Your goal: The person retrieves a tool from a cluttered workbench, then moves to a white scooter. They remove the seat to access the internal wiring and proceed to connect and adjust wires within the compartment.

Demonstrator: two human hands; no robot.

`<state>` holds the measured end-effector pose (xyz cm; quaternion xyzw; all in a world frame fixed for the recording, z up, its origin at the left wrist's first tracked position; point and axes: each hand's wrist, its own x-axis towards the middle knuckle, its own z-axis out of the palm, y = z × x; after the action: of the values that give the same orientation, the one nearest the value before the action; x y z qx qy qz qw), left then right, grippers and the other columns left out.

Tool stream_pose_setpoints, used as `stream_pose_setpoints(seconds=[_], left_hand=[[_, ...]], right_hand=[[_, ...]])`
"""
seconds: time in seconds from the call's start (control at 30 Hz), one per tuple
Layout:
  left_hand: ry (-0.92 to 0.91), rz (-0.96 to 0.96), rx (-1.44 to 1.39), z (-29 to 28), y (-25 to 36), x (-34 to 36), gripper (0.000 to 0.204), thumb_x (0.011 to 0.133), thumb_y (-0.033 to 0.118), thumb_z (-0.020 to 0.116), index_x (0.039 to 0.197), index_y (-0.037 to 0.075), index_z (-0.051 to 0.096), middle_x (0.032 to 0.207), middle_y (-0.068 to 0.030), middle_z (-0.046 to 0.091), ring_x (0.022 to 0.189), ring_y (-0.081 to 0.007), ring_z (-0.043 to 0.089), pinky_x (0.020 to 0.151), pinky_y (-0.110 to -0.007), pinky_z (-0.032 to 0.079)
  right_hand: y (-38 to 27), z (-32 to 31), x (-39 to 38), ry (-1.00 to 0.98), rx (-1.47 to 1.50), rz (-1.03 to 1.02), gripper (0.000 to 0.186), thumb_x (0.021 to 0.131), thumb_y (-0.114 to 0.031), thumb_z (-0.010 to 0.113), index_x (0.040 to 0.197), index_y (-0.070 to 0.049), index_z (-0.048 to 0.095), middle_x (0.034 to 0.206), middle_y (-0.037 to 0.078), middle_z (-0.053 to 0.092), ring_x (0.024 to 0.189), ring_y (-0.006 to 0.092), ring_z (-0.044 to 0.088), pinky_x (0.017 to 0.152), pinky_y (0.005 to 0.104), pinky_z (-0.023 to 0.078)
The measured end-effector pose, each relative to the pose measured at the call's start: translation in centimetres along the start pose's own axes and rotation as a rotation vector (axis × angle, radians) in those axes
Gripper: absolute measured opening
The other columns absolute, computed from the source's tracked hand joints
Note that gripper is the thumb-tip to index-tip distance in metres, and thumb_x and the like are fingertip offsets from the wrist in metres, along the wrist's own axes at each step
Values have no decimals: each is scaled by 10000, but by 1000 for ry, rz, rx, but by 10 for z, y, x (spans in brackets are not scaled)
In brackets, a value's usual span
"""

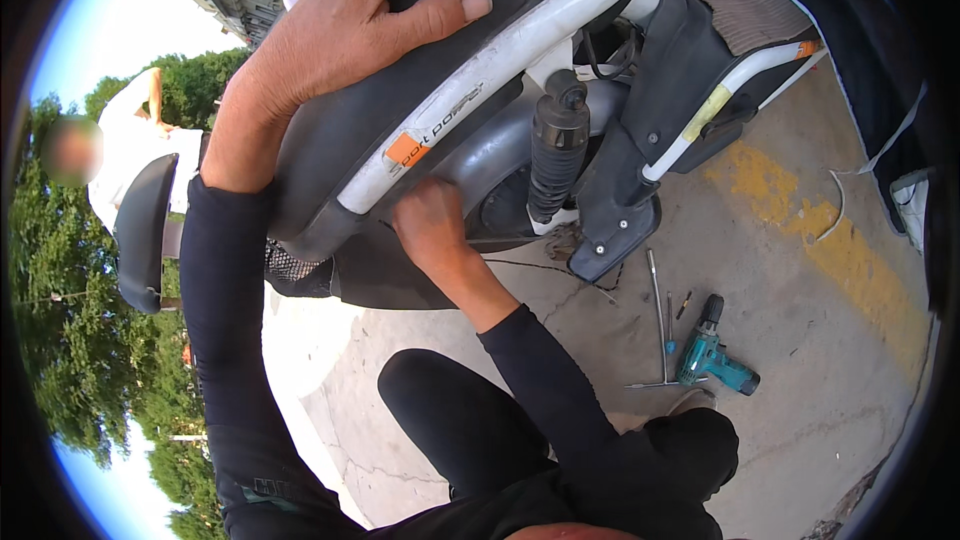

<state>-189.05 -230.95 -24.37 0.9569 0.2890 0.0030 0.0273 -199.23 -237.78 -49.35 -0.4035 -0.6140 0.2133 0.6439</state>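
Note:
My left hand [340, 40] lies over the top of the dark body [330, 140] of a scooter, its thumb stretched along the panel. My right hand [430, 220] is curled in beneath the white tube [480, 90], beside the grey rear mudguard [500, 145]; its fingertips and whatever they hold are hidden. A black spring shock absorber [555, 160] stands to the right of it, with a black footrest bracket [620, 220] beyond. Thin cables hang below the scooter.
On the cracked concrete [800, 360] lie a teal cordless drill [710, 355], a T-handled wrench [660, 320] and a small bit [685, 302]. A person in white [130, 140] is at the left by a black seat [145, 235]. Dark fabric [870, 90] hangs at upper right.

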Motion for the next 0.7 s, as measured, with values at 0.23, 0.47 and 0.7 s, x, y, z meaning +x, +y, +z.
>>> stream_pose_setpoints(seconds=[0.23, 0.47, 0.7], left_hand=[[27, -66, 62, 7, -5, 6, 436, 859, 296, 710, 1145, -18, 609, 1076, -192, 623, 1027, -313, 604, 916, -400, 465], [-43, 16, 260, -3, -11, 7, 457, 841, 334, 680, 1134, -12, 627, 1080, -174, 640, 1029, -323, 613, 939, -407, 453], [-98, 63, 320, -3, -3, 13, 488, 798, 303, 645, 1175, -3, 595, 1119, -192, 612, 1095, -358, 581, 966, -427, 446]], right_hand=[[0, 2, -2, -5, -9, 7, 57, 637, 3, 710, 681, -21, 682, 730, 143, 654, 735, 338, 666, 623, 430, 538], [-2, -1, 1, 24, -31, 27, 54, 639, -20, 727, 671, -36, 687, 729, 130, 657, 750, 313, 676, 617, 401, 537], [-1, -14, 1, -257, -169, -101, 144, 742, -53, 691, 884, -29, 702, 858, 171, 668, 714, 277, 703, 620, 372, 582]])
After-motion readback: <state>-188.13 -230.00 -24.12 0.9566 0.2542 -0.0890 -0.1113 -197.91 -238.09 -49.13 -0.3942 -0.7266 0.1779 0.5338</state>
